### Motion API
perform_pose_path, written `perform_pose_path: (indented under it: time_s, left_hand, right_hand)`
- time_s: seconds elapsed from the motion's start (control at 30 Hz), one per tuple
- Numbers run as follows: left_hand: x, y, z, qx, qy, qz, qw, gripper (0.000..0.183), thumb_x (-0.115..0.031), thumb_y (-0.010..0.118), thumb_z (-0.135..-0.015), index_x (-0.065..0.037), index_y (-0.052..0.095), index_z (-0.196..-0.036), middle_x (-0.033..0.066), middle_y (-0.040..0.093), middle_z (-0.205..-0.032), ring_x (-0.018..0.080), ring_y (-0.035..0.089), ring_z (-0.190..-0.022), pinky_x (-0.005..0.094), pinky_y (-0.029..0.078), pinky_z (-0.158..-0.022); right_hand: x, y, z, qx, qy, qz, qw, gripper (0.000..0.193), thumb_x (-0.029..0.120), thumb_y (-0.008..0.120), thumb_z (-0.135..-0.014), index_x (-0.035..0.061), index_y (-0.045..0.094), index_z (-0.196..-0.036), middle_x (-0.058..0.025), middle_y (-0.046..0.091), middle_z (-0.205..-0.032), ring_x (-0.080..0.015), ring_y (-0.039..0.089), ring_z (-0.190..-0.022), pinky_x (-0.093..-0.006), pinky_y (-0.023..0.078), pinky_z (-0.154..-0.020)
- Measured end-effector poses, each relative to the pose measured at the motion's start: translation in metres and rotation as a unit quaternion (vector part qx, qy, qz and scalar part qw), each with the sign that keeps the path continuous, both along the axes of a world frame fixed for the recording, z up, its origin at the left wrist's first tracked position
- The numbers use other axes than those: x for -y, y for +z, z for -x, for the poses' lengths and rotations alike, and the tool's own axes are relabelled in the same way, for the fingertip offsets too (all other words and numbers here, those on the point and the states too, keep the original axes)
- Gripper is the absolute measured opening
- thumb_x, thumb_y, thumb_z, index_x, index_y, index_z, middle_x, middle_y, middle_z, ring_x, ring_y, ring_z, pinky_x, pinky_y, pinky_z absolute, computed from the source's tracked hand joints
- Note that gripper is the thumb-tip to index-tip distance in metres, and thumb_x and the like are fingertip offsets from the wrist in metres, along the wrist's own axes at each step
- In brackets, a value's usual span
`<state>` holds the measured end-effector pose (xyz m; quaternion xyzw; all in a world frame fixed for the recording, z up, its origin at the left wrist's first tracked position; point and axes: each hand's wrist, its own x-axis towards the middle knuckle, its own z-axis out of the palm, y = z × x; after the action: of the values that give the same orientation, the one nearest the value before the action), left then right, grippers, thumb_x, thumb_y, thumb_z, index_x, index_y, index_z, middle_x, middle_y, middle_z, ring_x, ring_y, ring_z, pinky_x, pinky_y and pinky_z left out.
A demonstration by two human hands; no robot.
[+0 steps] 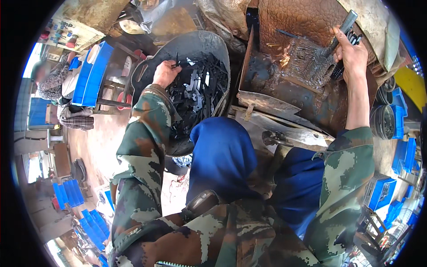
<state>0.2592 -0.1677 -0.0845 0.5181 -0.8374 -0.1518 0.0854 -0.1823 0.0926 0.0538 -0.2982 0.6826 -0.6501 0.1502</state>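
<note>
My left hand (166, 74) is over the left side of a dark, worn basin (215, 40). Its fingertips pinch a thin, dark, pointed strip (177, 58). Many flat black metal pieces (208, 84) lie heaped in the basin, a few with pale, shiny faces. At the right, the fingers of my right hand (354, 57) are wrapped round a grey metal bar (345, 27), which slants up and away. Dark ridged parts show beside that hand. Left of it is a wet, brown, crusted block (307, 64), with orange sparks (283, 58) at its far-left edge.
A rusty metal tray (267, 99) with a jagged front edge surrounds the block. Behind it hangs a brown crusted sheet (284, 20). Blue bins (92, 73) stand at far left, near another person (51, 82). More blue bins (380, 192) and wire coils (383, 122) are at right.
</note>
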Motion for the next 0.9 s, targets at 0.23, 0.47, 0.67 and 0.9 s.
perform_pose_path:
  time_s: [0.23,0.47,0.67,0.9]
  left_hand:
    - [-0.02,0.045,-0.021,-0.145,-0.009,-0.074,0.987,0.028,-0.02,0.066,-0.089,0.001,0.068,-0.108,0.0098,0.07,-0.079,0.0159,0.068,-0.074,0.0287,0.054,-0.068]
    - [-0.073,0.058,-0.03,-0.483,0.033,-0.279,0.829,0.032,-0.013,0.052,-0.1,0.006,0.055,-0.124,0.0204,0.066,-0.107,0.0262,0.07,-0.089,0.0355,0.059,-0.08]
    - [-0.1,0.002,-0.055,-0.415,0.069,-0.363,0.832,0.032,-0.016,0.059,-0.096,0.003,0.059,-0.121,0.016,0.067,-0.11,0.0227,0.069,-0.085,0.0331,0.058,-0.078]
    - [-0.11,-0.002,-0.083,-0.484,0.042,-0.404,0.775,0.029,-0.012,0.062,-0.094,0.004,0.064,-0.118,0.0085,0.067,-0.102,0.0183,0.069,-0.078,0.0295,0.059,-0.071]
  right_hand:
    - [-0.001,0.002,-0.003,0.003,0.013,-0.012,1.0,0.026,0.023,0.074,-0.089,0.0003,0.07,-0.101,0.0008,0.052,-0.055,-0.0075,0.045,-0.045,-0.0248,0.038,-0.043]
    - [0.001,-0.004,0.002,0.003,0.014,-0.015,1.0,0.025,0.024,0.074,-0.089,0.0019,0.071,-0.1,0.0004,0.053,-0.055,-0.0077,0.046,-0.045,-0.0252,0.039,-0.044]
    - [0.001,-0.003,0.003,-0.005,0.017,-0.025,1.0,0.026,0.025,0.075,-0.089,0.0019,0.071,-0.098,-0.0001,0.054,-0.055,-0.0074,0.047,-0.045,-0.0251,0.039,-0.044]
    - [0.0,-0.002,0.0,0.003,0.02,-0.012,1.0,0.025,0.025,0.074,-0.089,0.0019,0.071,-0.098,-0.0001,0.056,-0.057,-0.0071,0.046,-0.045,-0.0249,0.04,-0.043]
